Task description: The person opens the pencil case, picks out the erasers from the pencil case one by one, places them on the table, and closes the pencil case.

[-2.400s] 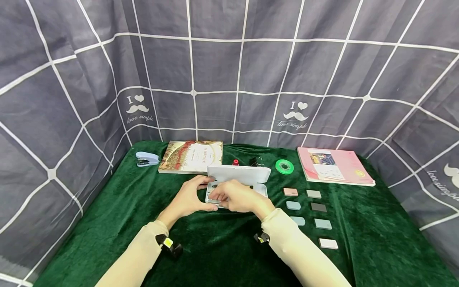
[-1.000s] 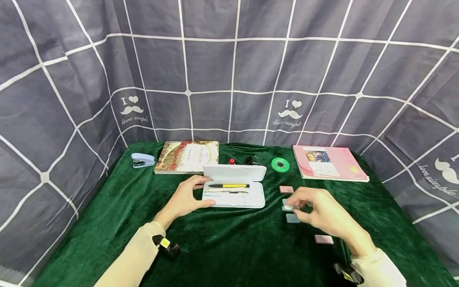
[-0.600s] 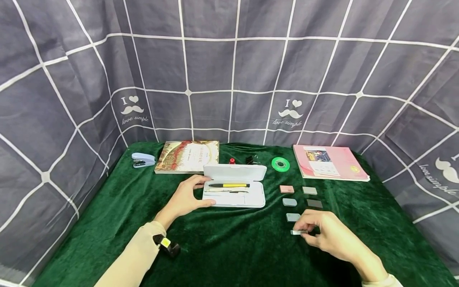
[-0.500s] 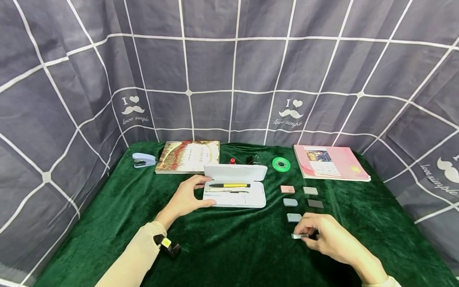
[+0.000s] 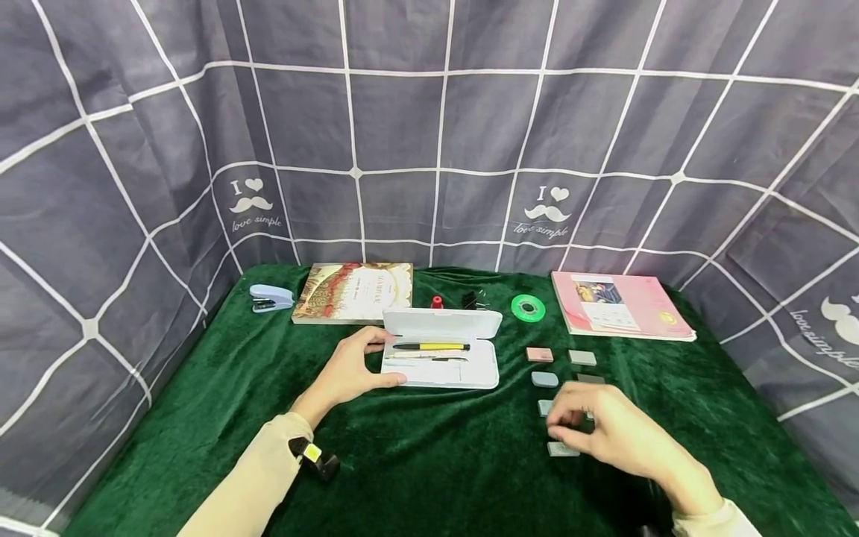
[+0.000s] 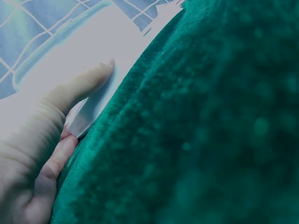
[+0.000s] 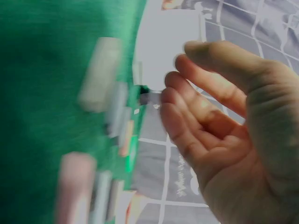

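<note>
Bare cloth (image 5: pixel 429 455) lies between case (image 5: pixel 439 371) and erasers (image 5: pixel 562 449).

From the head camera I look forward and down over the whole bench (image 5: pixel 416 477), from its near edge to the far edge against the checked curtain (image 5: pixel 429 134). The left wrist camera sits very close and low, facing along the cloth to the white pencil case (image 6: pixel 70 60), which fills its upper left corner. The right wrist camera looks past the right hand (image 7: pixel 224 135), blurred, toward that same case (image 7: pixel 166 46). All three views share it.
</note>
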Demonstrator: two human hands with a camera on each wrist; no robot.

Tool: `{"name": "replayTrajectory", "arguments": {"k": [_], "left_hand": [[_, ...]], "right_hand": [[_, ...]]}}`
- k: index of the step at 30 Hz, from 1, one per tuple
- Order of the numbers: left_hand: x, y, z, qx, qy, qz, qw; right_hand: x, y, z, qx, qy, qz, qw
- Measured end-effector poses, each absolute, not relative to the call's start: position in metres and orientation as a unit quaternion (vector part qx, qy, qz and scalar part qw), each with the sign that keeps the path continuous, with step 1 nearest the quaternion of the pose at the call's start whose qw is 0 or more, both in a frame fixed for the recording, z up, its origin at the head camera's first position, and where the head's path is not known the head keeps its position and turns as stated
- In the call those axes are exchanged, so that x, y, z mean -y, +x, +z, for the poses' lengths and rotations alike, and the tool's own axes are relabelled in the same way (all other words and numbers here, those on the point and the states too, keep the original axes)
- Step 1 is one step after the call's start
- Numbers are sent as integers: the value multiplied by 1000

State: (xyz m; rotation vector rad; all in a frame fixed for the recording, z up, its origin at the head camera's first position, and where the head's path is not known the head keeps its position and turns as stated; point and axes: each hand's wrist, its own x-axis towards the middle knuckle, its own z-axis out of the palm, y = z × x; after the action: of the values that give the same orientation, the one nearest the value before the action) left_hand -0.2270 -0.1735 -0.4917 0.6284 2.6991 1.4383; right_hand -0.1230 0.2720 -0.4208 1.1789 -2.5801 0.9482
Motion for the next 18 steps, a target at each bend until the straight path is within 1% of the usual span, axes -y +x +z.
{"name": "replayTrajectory", "arguments": {"k": [3, 6, 8, 13, 18], "left_hand": [[172, -227, -492, -867, 190, 461, 9], [171, -228, -492, -862, 186, 471, 8], [171, -228, -491, -855, 189, 483, 9], [172, -228, -490, -848, 201, 491, 5], [173, -226, -489, -854, 209, 476, 11]], "right_hand": [[-261, -140, -407, 863, 371, 319, 124], [-249, -160, -398, 865, 344, 335, 148], [-241, -174, -395, 863, 327, 357, 148], [-222, -204, -401, 856, 292, 409, 121], [-209, -220, -411, 862, 257, 423, 110]]}}
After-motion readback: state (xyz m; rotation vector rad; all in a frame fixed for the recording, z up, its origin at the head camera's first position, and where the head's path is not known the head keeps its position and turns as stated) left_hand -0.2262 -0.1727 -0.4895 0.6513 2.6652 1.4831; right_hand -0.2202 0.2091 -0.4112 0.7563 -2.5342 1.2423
